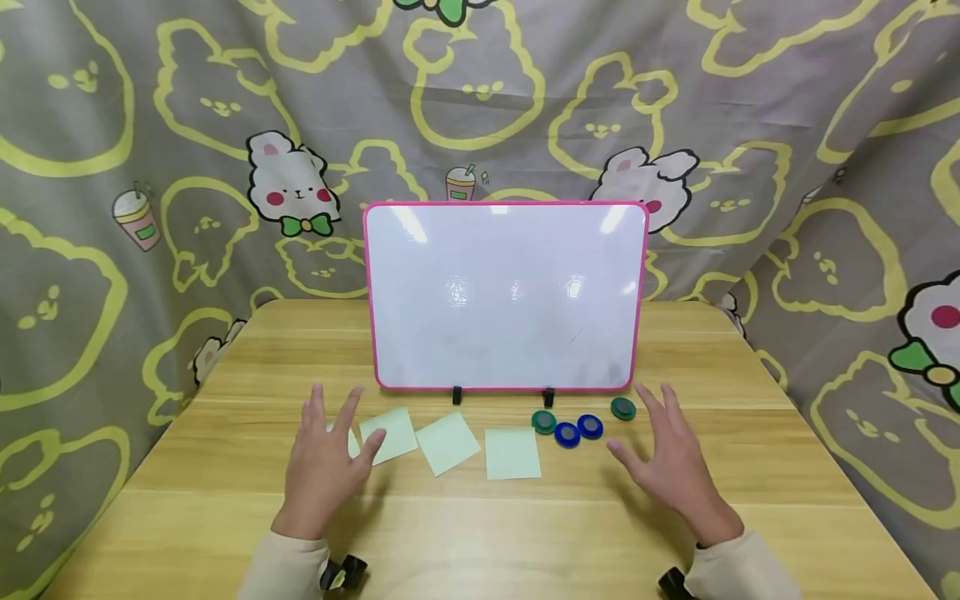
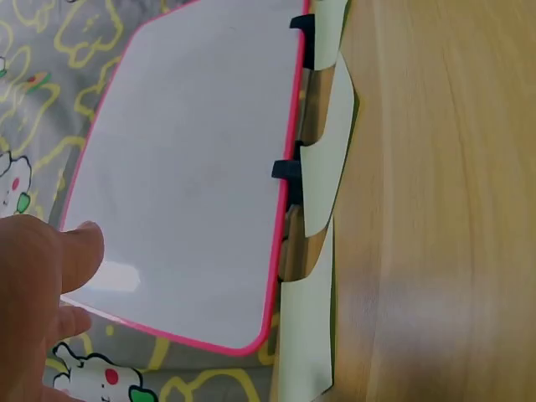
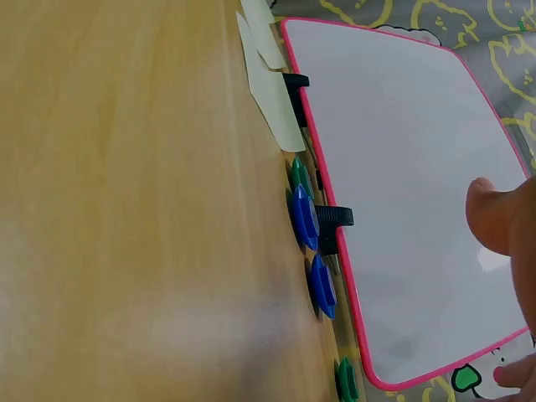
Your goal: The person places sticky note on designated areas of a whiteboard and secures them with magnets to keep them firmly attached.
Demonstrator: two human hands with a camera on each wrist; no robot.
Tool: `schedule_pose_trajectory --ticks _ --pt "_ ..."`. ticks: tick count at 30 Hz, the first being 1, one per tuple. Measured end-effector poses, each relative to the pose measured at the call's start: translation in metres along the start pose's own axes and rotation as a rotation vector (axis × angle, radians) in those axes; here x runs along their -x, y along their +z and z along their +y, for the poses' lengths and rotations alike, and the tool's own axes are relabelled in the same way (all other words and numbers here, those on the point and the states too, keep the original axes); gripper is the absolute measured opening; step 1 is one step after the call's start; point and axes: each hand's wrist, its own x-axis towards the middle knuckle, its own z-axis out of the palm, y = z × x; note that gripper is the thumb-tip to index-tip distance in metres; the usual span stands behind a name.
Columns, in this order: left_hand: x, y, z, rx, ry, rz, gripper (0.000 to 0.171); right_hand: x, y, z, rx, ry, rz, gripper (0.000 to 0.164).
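My left hand is held over the table at the left with its fingers spread, holding nothing. It overlaps the leftmost of several pale yellow-green paper notes in the head view. On the other side my right hand is likewise spread and holds nothing, nearest to the round magnets. A green magnet lies by its fingertips. Left of that are two blue magnets and another green magnet. Behind them a whiteboard with a pink frame stands upright, its surface bare apart from faint marks and reflections.
Two black feet hold the whiteboard's lower edge on the wooden table. A grey curtain with cartoon figures hangs behind and along the sides. Black straps sit at the wrists.
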Motion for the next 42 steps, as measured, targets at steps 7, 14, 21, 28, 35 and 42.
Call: schedule_pose_trajectory --ticks 7,14,21,28,35,42 --pt "-0.001 -0.012 -0.015 0.035 -0.003 -0.052 0.073 -0.014 0.001 0.006 -0.052 -0.016 -0.069 0.075" --pt "0.003 -0.021 -0.036 0.043 -0.007 -0.116 0.074 -0.028 0.005 0.011 -0.079 -0.024 -0.148 0.069" --pt "0.004 -0.024 -0.057 0.015 -0.03 -0.125 0.074 -0.038 0.011 0.009 -0.084 -0.043 -0.199 0.068" --pt "-0.002 -0.024 -0.069 -0.009 -0.046 -0.217 0.074 -0.047 0.021 0.008 -0.1 -0.044 -0.275 0.068" --pt "-0.016 -0.024 -0.085 -0.028 -0.059 -0.313 0.084 -0.058 0.03 0.005 -0.111 -0.1 -0.323 0.067" --pt "-0.022 -0.021 -0.096 -0.043 -0.072 -0.342 0.084 -0.061 0.036 0.002 -0.115 -0.151 -0.356 0.064"
